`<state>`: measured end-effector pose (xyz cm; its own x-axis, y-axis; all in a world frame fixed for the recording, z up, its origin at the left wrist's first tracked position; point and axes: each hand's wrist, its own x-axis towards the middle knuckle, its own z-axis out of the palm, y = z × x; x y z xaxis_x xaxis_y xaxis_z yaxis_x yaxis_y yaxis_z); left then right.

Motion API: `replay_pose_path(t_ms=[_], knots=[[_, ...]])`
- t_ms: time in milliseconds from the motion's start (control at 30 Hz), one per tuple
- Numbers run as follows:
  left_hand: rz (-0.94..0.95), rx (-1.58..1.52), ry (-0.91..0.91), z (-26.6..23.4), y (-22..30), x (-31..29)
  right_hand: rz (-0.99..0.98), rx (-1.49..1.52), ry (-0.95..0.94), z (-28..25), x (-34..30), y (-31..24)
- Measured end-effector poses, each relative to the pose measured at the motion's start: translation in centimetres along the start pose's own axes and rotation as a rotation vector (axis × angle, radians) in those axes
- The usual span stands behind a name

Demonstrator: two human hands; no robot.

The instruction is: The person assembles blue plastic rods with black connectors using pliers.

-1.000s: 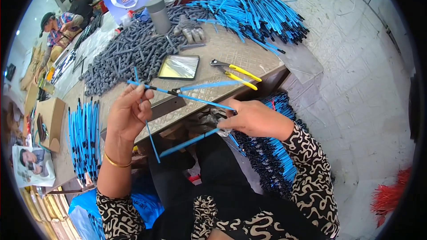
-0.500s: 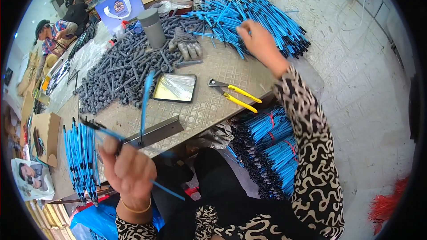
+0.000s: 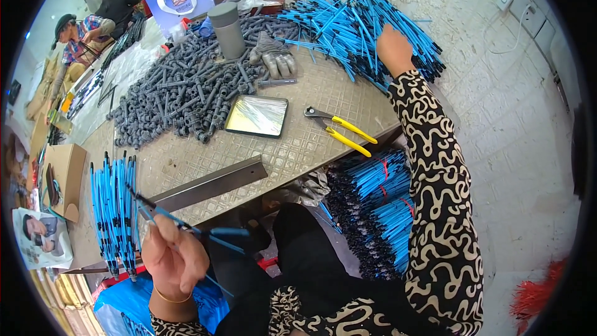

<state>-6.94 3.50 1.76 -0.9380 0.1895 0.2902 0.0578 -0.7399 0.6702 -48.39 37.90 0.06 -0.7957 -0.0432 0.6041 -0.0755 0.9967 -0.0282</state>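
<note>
No text can be read with certainty. At eleven o'clock on the worktop (image 3: 291,152), a violet bag (image 3: 180,1) bears a line of lettering beneath a printed figure, too small to make out. At eight o'clock, a white print (image 3: 41,238) pictures a person; any wording on it is too blurred to tell.

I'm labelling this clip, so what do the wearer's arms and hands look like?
The left hand and right hand are ungloved. The left sleeve and right sleeve are black with cream squiggles. A thin gold-coloured bangle circles the left wrist.
</note>
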Motion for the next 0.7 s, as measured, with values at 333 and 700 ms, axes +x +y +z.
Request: replay_pose_path(t_ms=[333, 700], knots=[[0.085, 0.149, 0.237, -0.2, -0.5, -1.6, 0.063, 0.434, -0.268, 2.1, 2.4, -9.8], [0.141, 0.253, 0.348, 0.8, 0.0, -1.4, 0.264, 1.298, -0.321, -2.8, -1.4, -9.7]])
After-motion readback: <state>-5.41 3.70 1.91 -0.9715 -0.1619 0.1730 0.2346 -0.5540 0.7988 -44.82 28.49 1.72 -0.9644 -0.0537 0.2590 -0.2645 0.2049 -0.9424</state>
